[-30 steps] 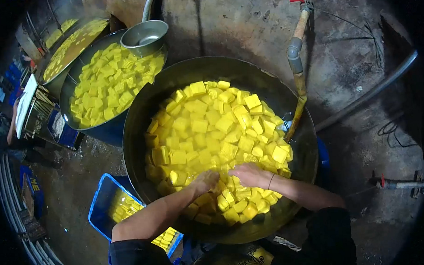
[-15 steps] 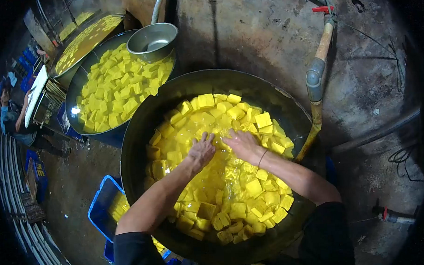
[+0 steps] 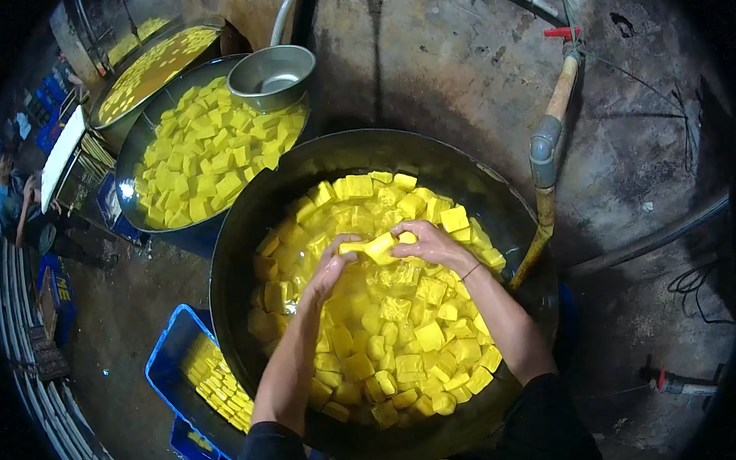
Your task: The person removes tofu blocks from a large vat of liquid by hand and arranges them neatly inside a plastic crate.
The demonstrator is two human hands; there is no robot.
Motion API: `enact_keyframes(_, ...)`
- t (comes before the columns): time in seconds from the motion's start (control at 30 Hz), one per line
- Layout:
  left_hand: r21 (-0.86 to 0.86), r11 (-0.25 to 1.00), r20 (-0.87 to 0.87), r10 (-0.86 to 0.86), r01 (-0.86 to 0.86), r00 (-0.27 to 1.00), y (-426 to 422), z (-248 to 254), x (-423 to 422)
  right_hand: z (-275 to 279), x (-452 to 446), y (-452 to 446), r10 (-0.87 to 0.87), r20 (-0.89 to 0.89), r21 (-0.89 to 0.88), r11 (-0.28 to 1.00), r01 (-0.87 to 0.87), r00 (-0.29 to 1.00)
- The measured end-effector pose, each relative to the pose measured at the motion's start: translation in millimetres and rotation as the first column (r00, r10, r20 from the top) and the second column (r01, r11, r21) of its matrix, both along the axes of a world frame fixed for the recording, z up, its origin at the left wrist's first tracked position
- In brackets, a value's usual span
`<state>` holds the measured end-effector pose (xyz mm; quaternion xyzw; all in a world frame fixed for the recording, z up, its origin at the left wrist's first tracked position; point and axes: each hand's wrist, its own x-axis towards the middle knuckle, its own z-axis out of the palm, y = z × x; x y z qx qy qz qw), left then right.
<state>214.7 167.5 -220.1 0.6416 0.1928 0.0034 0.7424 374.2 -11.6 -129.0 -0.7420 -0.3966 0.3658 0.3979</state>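
A large dark wok-like vat [image 3: 471,157] holds many yellow tofu blocks [image 3: 428,337] in yellowish liquid. Above its middle, my left hand [image 3: 330,265] and my right hand [image 3: 422,243] face each other, with a short row of tofu pieces [image 3: 379,247] pressed between them. The left fingers curl round the row's left end; the right thumb and fingers clasp its right end. How many pieces are in the row is partly hidden by the fingers. Other blocks lie just below the hands, some under the liquid.
A second vat of tofu [image 3: 195,159] stands at upper left, with a metal ladle [image 3: 273,75] over its rim. Lower left is a blue crate [image 3: 164,371] holding tofu pieces. A pipe [image 3: 546,155] reaches the vat's right rim. Another person [image 3: 31,205] is at far left.
Both hands were spread low in the liquid; now they have come up and closed round tofu pieces. The view has shifted slightly, and more of the blue crate shows.
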Motion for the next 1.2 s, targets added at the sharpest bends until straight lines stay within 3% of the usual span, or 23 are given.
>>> enact_keyframes(0.03,-0.342,0.928,-0.014,0.15,-0.146,0.989,-9.0,-1.2,3.4,6.0,-8.0,5.4,-0.015,-0.049,0.001,1.0,0.015,0.999)
enact_keyframes(0.07,-0.639,0.723,-0.076,0.279,-0.262,0.957,-18.9,-1.5,8.9,8.9,-14.7,10.6,-0.032,-0.097,0.0,0.999,0.032,0.995)
enact_keyframes(0.1,-0.735,0.623,-0.03,0.366,-0.268,0.93,-29.2,-1.0,16.9,8.2,-20.1,17.6,0.015,-0.055,0.013,1.0,-0.014,0.998)
enact_keyframes(0.13,-0.74,0.618,-0.026,0.369,-0.266,0.929,-38.5,-0.4,20.7,7.7,-26.6,22.3,0.018,-0.049,0.008,1.0,-0.018,0.999)
enact_keyframes(0.2,-0.812,0.44,-0.146,0.481,-0.382,0.864,-51.4,9.9,24.5,10.4,-40.3,32.6,-0.145,0.031,-0.142,0.979,0.148,0.989)
enact_keyframes(0.23,-0.835,0.341,-0.21,0.527,-0.431,0.823,-54.8,15.4,26.2,11.5,-43.3,35.8,-0.212,-0.016,-0.052,0.976,0.211,0.977)
enact_keyframes(0.27,-0.84,0.334,-0.206,0.534,-0.428,0.82,-57.6,18.0,28.6,16.6,-49.1,38.4,-0.203,-0.008,-0.054,0.978,0.202,0.979)
enact_keyframes(0.33,-0.89,0.279,-0.103,0.649,-0.362,0.754,-66.6,22.1,32.0,26.2,-61.6,38.1,-0.178,0.287,0.224,0.968,0.115,0.941)
enact_keyframes(0.37,-0.914,0.264,-0.046,0.687,-0.308,0.725,-71.4,19.4,34.9,39.0,-67.1,39.4,-0.087,0.362,0.047,0.996,0.075,0.928)
enact_keyframes(0.4,-0.916,0.259,-0.047,0.689,-0.306,0.723,-75.3,16.6,36.1,31.4,-69.9,41.7,-0.082,0.366,0.043,0.997,0.071,0.927)
enact_keyframes(0.47,-0.978,0.027,-0.113,0.771,-0.209,0.626,-76.8,15.2,38.5,12.2,-74.2,49.4,-0.037,0.549,-0.139,0.981,0.135,0.835)
enact_keyframes(0.5,-0.958,-0.099,-0.255,0.719,-0.268,0.646,-75.0,45.7,31.7,23.4,-71.3,48.0,0.046,0.429,-0.154,0.988,0.023,0.902)
enact_keyframes(0.53,-0.959,-0.103,-0.255,0.724,-0.266,0.641,-69.0,54.4,28.6,13.4,-61.0,45.5,0.021,0.34,-0.055,0.998,-0.002,0.94)
enact_keyframes(0.6,-0.989,-0.003,-0.099,0.765,-0.15,0.636,-52.4,61.9,20.2,25.9,-55.6,33.3,-0.178,0.172,0.011,0.984,0.179,0.969)
enact_keyframes(0.67,-0.996,-0.036,-0.077,0.802,-0.081,0.593,-27.9,79.0,15.5,17.9,-63.1,17.9,-0.055,0.467,-0.422,0.863,0.277,0.883)
enact_keyframes(0.8,-0.995,0.099,0.097,0.869,0.022,0.485,13.5,145.7,-14.4,-38.6,-80.1,-0.7,-0.039,0.611,-0.357,0.878,0.318,0.791)
enact_keyframes(0.9,-0.984,0.172,0.173,0.893,0.041,0.416,38.9,179.6,-66.0,-84.2,-46.2,-12.5,-0.006,0.288,-0.312,0.945,0.1,0.957)
enact_keyframes(0.93,-0.987,0.161,0.152,0.904,0.012,0.399,47.4,186.1,-87.0,-60.2,-61.1,-13.6,-0.099,0.238,-0.205,0.967,0.15,0.966)
enact_keyframes(1.0,-0.966,0.256,0.235,0.905,-0.015,0.355,63.3,184.4,-130.8,-27.7,-74.7,-7.7,-0.185,-0.113,-0.15,0.974,0.167,0.976)
enact_keyframes(1.03,-0.964,0.263,0.233,0.914,-0.047,0.333,66.4,188.8,-152.7,-7.8,-88.4,1.0,-0.167,-0.108,-0.151,0.977,0.15,0.98)
enact_keyframes(1.1,-0.965,0.236,0.192,0.933,-0.112,0.303,73.1,184.4,-191.5,34.5,-125.0,22.5,-0.159,-0.421,-0.086,0.987,0.135,0.893)
enact_keyframes(1.13,-0.973,0.204,0.17,0.952,-0.111,0.256,76.1,173.7,-206.0,54.6,-148.6,36.6,-0.148,-0.421,-0.089,0.989,0.122,0.895)
enact_keyframes(1.2,-0.976,0.177,0.14,0.955,-0.125,0.261,78.5,146.7,-234.0,89.7,-210.7,72.3,0.167,-0.282,0.217,0.97,-0.107,0.945)
